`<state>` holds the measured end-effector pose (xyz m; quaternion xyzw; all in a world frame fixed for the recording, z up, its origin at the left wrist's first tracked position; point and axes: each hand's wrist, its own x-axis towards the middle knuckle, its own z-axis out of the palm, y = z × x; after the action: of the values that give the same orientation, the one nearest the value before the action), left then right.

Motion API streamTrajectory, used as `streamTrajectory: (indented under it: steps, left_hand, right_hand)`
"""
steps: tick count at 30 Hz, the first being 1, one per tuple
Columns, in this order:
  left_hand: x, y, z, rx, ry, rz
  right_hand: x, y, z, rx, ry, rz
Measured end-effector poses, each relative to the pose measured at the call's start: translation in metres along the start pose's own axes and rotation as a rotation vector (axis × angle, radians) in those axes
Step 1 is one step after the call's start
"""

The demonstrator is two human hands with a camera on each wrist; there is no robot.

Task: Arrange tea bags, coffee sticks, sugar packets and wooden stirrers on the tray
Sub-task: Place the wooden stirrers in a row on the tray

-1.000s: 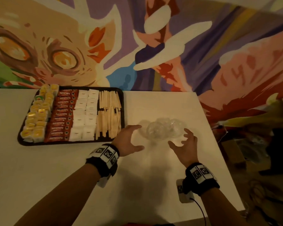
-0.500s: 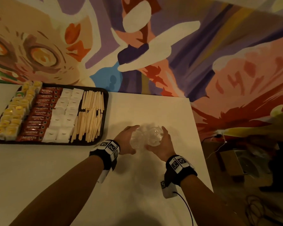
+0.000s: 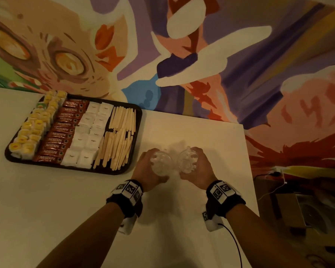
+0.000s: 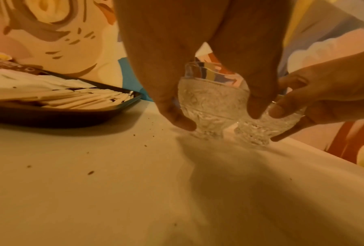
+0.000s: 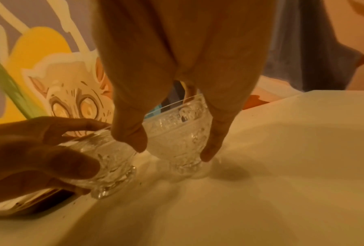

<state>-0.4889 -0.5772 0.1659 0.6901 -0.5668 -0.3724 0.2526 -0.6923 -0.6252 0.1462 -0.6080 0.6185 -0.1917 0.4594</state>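
Observation:
A dark tray (image 3: 74, 169) at the table's left holds yellow tea bags (image 3: 32, 132), red coffee sticks (image 3: 59, 134), white sugar packets (image 3: 89, 137) and wooden stirrers (image 3: 120, 138) in columns. Right of the tray, two clear cut-glass bowls stand side by side on the table. My left hand (image 3: 153, 167) grips the left bowl (image 3: 160, 161) from above, thumb and fingers round its sides (image 4: 212, 103). My right hand (image 3: 196, 167) grips the right bowl (image 3: 188, 159) the same way (image 5: 176, 133). Both bowls look empty.
The painted wall runs right behind the tray and table. The white table (image 3: 211, 136) ends just right of my right hand. Boxes and cables (image 3: 290, 206) lie on the floor beyond it. Small dark crumbs (image 4: 90, 172) dot the tabletop.
A second ago both hands were open and reaching for the bowls. They have since closed, one round each bowl, and the bowls now stand slightly apart.

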Motion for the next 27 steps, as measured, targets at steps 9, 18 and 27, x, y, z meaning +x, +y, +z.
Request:
streamTrajectory:
  steps: [9,18,27]
  left_hand:
    - [0.041,-0.003,-0.017,0.090,0.173,-0.171]
    - [0.089,-0.001,-0.020,-0.032,0.282,-0.329]
    - [0.104,0.001,-0.015,0.026,0.289,-0.306]
  right_hand:
    - [0.090,-0.058,-0.002,-0.213,-0.182,-0.108]
    - [0.165,-0.099,0.009,-0.385,-0.267,-0.212]
    - [0.202,-0.112,0.020,-0.385,-0.360,-0.230]
